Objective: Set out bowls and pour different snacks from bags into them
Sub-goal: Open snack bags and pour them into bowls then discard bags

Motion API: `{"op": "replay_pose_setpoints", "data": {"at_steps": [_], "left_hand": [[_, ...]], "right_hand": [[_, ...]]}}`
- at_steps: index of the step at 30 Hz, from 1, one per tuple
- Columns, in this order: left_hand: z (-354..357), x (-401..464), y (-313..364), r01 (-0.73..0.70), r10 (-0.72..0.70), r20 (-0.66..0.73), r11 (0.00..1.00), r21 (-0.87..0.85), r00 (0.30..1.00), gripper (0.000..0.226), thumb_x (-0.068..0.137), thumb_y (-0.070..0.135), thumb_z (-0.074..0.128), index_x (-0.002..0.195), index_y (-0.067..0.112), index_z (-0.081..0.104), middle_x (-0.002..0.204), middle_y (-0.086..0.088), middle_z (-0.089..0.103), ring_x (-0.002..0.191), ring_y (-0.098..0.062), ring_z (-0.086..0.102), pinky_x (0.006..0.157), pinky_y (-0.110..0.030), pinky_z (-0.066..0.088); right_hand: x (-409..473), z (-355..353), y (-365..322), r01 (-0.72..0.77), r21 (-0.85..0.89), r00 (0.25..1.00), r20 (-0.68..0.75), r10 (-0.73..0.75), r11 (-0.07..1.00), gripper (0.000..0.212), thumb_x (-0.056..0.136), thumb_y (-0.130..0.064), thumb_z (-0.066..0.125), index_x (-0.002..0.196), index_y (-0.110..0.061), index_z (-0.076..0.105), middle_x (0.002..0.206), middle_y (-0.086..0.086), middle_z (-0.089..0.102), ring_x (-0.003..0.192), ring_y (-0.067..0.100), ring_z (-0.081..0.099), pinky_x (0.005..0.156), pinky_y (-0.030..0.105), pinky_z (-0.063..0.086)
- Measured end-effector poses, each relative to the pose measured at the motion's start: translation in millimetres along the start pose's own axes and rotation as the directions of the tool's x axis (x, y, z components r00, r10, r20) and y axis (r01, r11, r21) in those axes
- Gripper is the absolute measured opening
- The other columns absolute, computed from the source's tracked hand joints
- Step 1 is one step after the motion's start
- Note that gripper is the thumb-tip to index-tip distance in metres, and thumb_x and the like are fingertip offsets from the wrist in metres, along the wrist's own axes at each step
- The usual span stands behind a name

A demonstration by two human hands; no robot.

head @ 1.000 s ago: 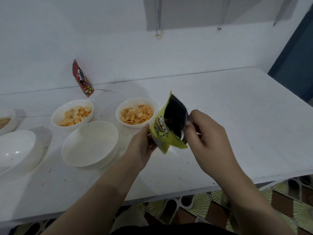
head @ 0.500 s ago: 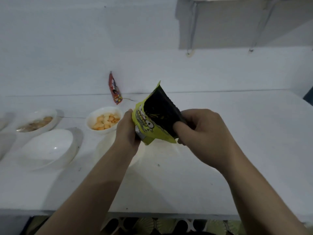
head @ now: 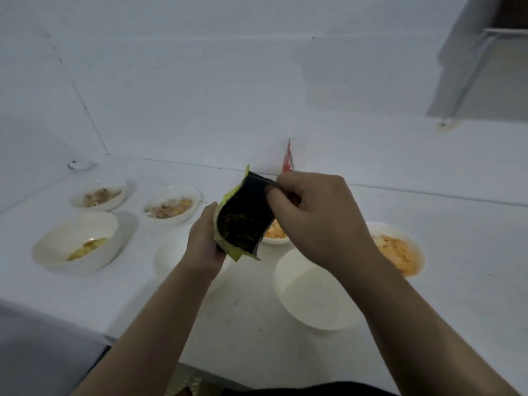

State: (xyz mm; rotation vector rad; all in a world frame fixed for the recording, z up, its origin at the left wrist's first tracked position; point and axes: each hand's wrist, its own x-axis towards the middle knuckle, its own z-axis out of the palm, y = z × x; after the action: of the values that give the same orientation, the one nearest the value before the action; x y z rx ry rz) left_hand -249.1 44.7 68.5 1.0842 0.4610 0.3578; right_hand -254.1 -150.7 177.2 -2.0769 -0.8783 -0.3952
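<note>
**Both hands holding an opened snack bag above the bowls**

The person is holding a yellow-green snack bag in the air over the white counter, with its dark inner lining facing the camera and thin stick-like pieces showing inside. The left hand is gripping the bag's left edge, its fingers wrapped behind the packet, so the left grip is clamped on the bag. The right hand is pinching the bag's upper right corner between thumb and curled fingers, so that grip is clamped on the bag as well.

Several white bowls are sitting on the counter beneath and around the hands. An empty bowl is lying just below the right forearm, near the counter's front edge. A second pale bowl is showing partly behind the left wrist; what it holds is hidden. A bowl of orange chips is standing to the right, partly covered by the right arm, and another bowl of orange snacks is peeking out just behind the bag. To the left, a bowl with a few yellow pieces is sitting near the front, with two bowls of brownish mixed snacks behind it. A red packet is leaning against the back wall, just past the right hand.
</note>
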Motion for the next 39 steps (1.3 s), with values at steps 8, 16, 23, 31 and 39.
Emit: {"op": "replay_pose_setpoints", "data": {"at_steps": [8,16,23,31,39], "left_hand": [[-83.9,82.1,52.4,0.106,-0.129,0.163,0.984,0.141,0.978,0.040,0.102,0.022,0.039,0.124,-0.008,0.055,0.109,-0.020,0.062,0.095,-0.032,0.060,0.069,-0.032,0.055],[-143.4,125.2,71.9,0.099,-0.106,0.030,0.978,0.185,0.994,0.052,0.098,0.050,0.045,0.127,0.009,0.059,0.119,-0.010,0.068,0.108,-0.026,0.066,0.087,-0.043,0.055],[-157.2,129.3,76.0,-0.197,0.254,-0.062,0.862,0.466,0.965,0.038,0.102,0.045,0.039,0.085,0.012,0.050,0.084,-0.001,0.050,0.077,-0.013,0.050,0.068,-0.031,0.043],[-159.8,118.9,80.8,-0.402,0.473,0.022,0.723,0.562,0.881,0.038,0.103,0.039,0.038,0.070,0.021,0.037,0.067,0.006,0.039,0.053,0.002,0.039,0.054,-0.020,0.032],[-164.2,109.8,86.3,-0.536,0.558,0.158,0.621,0.573,0.815,0.036,0.104,0.035,0.039,0.074,0.016,0.037,0.061,0.006,0.034,0.050,-0.002,0.035,0.050,-0.018,0.031]], "right_hand": [[51.0,99.8,-27.8,-0.086,0.011,0.995,0.046,0.086,0.996,0.040,0.095,-0.026,0.052,0.060,-0.012,0.039,0.053,0.001,0.040,0.054,0.017,0.040,0.052,0.038,0.035],[53.9,169.9,-37.3,-0.273,-0.036,0.955,0.110,0.276,0.961,0.015,0.095,-0.029,0.054,0.083,-0.020,0.059,0.074,-0.009,0.061,0.073,0.016,0.061,0.068,0.043,0.053],[52.0,193.5,-39.9,-0.438,0.336,0.898,0.131,0.419,0.834,0.021,0.100,-0.038,0.051,0.114,-0.036,0.066,0.102,-0.015,0.071,0.100,-0.001,0.065,0.081,0.015,0.052],[40.4,225.8,-19.9,-0.420,0.039,0.898,-0.122,0.422,0.907,0.011,0.094,-0.019,0.063,0.096,-0.022,0.073,0.078,-0.023,0.067,0.079,-0.012,0.061,0.071,0.004,0.042],[31.8,231.7,-20.7,-0.489,-0.054,0.868,-0.130,0.479,0.871,0.010,0.093,-0.020,0.065,0.088,-0.021,0.073,0.080,-0.014,0.070,0.080,0.000,0.061,0.069,0.010,0.042]]}}
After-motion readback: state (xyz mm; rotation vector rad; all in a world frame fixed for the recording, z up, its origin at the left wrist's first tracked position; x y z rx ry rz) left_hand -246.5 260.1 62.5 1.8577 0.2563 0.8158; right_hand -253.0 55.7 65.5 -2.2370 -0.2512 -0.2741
